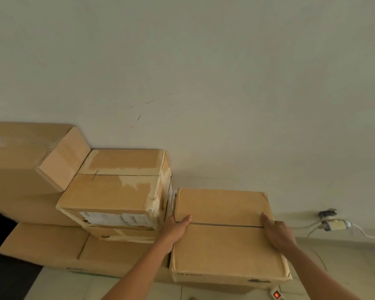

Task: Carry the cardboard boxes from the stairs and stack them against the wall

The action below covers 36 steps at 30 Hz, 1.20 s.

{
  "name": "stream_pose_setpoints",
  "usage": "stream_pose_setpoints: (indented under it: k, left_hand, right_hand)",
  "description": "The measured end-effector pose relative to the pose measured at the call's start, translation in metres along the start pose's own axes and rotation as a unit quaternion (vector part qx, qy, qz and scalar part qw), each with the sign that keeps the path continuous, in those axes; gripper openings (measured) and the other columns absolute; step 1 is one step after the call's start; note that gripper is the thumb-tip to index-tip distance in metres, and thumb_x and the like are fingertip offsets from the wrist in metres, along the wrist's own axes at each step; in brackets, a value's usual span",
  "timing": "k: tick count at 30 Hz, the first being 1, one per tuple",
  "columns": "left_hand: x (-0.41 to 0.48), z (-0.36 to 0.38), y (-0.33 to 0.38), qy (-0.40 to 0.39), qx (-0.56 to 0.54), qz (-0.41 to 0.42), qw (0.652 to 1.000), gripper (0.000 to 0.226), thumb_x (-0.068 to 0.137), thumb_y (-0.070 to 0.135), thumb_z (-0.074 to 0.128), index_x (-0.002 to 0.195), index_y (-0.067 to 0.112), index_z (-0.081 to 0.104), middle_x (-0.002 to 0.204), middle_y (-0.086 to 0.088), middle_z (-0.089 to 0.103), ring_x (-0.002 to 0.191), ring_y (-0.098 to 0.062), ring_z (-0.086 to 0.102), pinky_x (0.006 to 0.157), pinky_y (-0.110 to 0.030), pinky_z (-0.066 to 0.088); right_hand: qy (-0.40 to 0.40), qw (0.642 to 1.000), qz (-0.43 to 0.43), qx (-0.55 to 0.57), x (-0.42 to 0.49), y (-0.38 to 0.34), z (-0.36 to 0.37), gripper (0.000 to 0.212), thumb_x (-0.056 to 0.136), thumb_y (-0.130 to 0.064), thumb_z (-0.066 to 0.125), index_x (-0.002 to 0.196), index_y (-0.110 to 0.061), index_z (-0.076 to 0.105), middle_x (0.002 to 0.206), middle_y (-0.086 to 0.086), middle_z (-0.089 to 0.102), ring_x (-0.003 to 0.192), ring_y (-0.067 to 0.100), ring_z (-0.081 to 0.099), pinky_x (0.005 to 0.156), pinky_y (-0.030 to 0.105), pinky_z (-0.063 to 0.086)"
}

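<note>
At the six o'clock edge of the view a white power strip (276, 295) lay on the pale tiled floor (108, 286), its red switch glowing. Just beyond it, at five o'clock, sat the box (225, 245), plain brown cardboard with its top seam running from nine to three; dark print showed on its near face at the lower left and lower right corners, too blurred to read with any certainty; whether its base sat on the floor could not be told.

The left hand (178, 226) gripped the box at its nine o'clock edge, thumb laid over the top by the seam, fingers curled down the side and mostly hidden; the right hand (277, 232) gripped the three o'clock edge likewise, thumb on top, fingers wrapped over the side.

At eight o'clock of the view a flat box (52, 245) lay low on the floor, just beside the held box. On it, at nine o'clock from the held box, stood a labelled box (117, 191), its tape torn away in pale patches; a white label on its near face carried lines of writing too small to read. At ten o'clock from that a large box (20, 159) stood higher, touching it.

Farthest off rose the bare pale wall (204, 61); the stack stood against it; at three o'clock a plug (335, 225) hung low on it with a white cable (368, 234) trailing away.
</note>
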<state>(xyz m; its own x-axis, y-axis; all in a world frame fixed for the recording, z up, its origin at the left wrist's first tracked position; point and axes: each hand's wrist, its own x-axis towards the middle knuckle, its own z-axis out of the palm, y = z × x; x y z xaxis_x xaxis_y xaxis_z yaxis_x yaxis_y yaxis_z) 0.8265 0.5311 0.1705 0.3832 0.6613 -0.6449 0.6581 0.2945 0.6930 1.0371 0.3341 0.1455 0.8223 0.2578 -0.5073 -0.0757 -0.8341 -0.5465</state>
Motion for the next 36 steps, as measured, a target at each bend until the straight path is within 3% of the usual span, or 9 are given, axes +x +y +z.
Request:
stream_pose_setpoints:
  k: [4, 10, 16, 25, 30, 36]
  left_hand:
    - [0.052, 0.002, 0.005, 0.012, -0.024, -0.026, 0.999, 0.065, 0.085, 0.049, 0.063, 0.137, 0.015, 0.045, 0.132, -0.005, 0.056, 0.118, -0.026, 0.054, 0.102, -0.041, 0.045]
    - [0.105, 0.008, 0.010, 0.030, -0.026, -0.051, 0.998, 0.068, 0.087, 0.047, 0.062, 0.140, 0.014, 0.036, 0.132, -0.007, 0.053, 0.120, -0.028, 0.052, 0.102, -0.044, 0.044]
    - [0.140, 0.012, 0.018, 0.085, -0.011, -0.069, 0.994, 0.048, 0.093, 0.033, 0.057, 0.133, 0.011, 0.043, 0.130, -0.009, 0.055, 0.118, -0.028, 0.053, 0.099, -0.041, 0.045]
    - [0.153, 0.021, 0.025, 0.121, 0.058, -0.005, 0.991, 0.067, 0.092, 0.022, 0.061, 0.148, 0.010, 0.027, 0.146, -0.008, 0.043, 0.134, -0.027, 0.041, 0.109, -0.040, 0.036]
    - [0.148, 0.024, 0.023, 0.141, 0.167, 0.048, 0.975, 0.065, 0.097, 0.016, 0.051, 0.151, 0.006, 0.017, 0.154, -0.011, 0.029, 0.142, -0.025, 0.030, 0.113, -0.035, 0.030]
    - [0.144, 0.028, 0.031, 0.115, 0.337, 0.086, 0.930, 0.051, 0.097, 0.021, 0.047, 0.144, 0.010, 0.033, 0.159, -0.006, 0.016, 0.142, -0.022, 0.030, 0.106, -0.035, 0.038]
  right_hand:
    - [-0.022, 0.999, 0.031, -0.012, 0.037, -0.022, 0.020, 0.075, 0.094, -0.059, 0.038, 0.118, 0.008, 0.060, 0.122, 0.029, 0.060, 0.115, 0.039, 0.056, 0.093, 0.038, 0.044]
    - [-0.025, 0.999, 0.035, -0.004, 0.080, -0.033, 0.049, 0.068, 0.092, -0.058, 0.048, 0.119, 0.004, 0.057, 0.115, 0.023, 0.061, 0.101, 0.035, 0.057, 0.080, 0.035, 0.043]
    - [-0.035, 0.999, 0.021, -0.034, 0.109, -0.042, 0.067, 0.056, 0.091, -0.049, 0.055, 0.119, 0.000, 0.057, 0.116, 0.020, 0.063, 0.106, 0.035, 0.059, 0.074, 0.032, 0.041]
    - [-0.012, 0.998, 0.014, 0.054, 0.114, -0.048, 0.079, 0.058, 0.086, -0.052, 0.061, 0.125, -0.011, 0.052, 0.117, 0.014, 0.060, 0.103, 0.032, 0.056, 0.079, 0.036, 0.043]
    - [-0.021, 0.998, -0.006, 0.065, 0.115, -0.046, 0.087, 0.059, 0.085, -0.052, 0.063, 0.128, -0.014, 0.048, 0.099, 0.000, 0.053, 0.088, 0.022, 0.051, 0.075, 0.033, 0.042]
    - [-0.033, 0.998, -0.015, 0.050, 0.115, -0.047, 0.090, 0.057, 0.085, -0.056, 0.060, 0.123, -0.016, 0.048, 0.103, 0.003, 0.057, 0.089, 0.023, 0.052, 0.077, 0.035, 0.045]
